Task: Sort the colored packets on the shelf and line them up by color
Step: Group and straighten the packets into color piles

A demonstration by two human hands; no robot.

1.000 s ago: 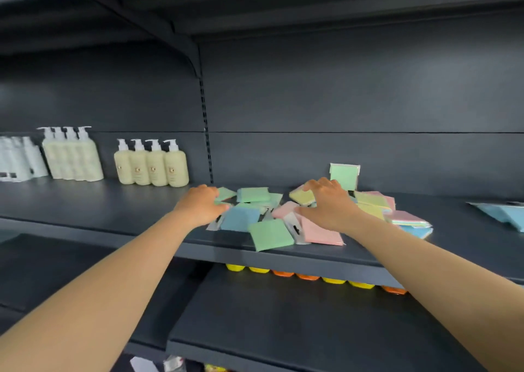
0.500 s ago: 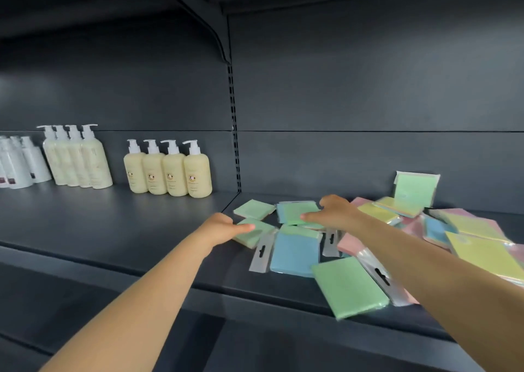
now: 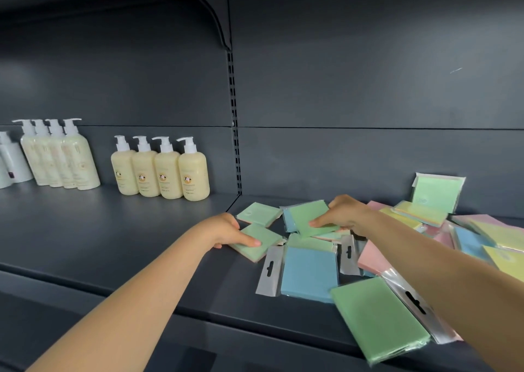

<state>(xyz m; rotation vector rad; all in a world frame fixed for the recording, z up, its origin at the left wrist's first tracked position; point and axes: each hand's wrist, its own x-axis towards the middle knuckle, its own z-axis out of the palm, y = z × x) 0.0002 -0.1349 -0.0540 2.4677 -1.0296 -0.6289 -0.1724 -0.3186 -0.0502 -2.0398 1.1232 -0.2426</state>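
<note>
Gripping 1 flat green plastic packet point(image 3: 259, 242) each, left hand point(image 3: 226, 229) and right hand point(image 3: 344, 215) hide packets beneath; second green packet point(image 3: 310, 219).

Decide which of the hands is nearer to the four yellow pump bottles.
Left. The left hand lies just right of the yellow pump bottles; the right hand is farther right, among the packets.

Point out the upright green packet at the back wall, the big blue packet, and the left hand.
Upright green packet point(image 3: 436, 191), head view, middle of its green face.
Blue packet point(image 3: 307, 273), head view, centre of its blue face.
Left hand point(image 3: 226, 229), head view, back of the hand.
</note>
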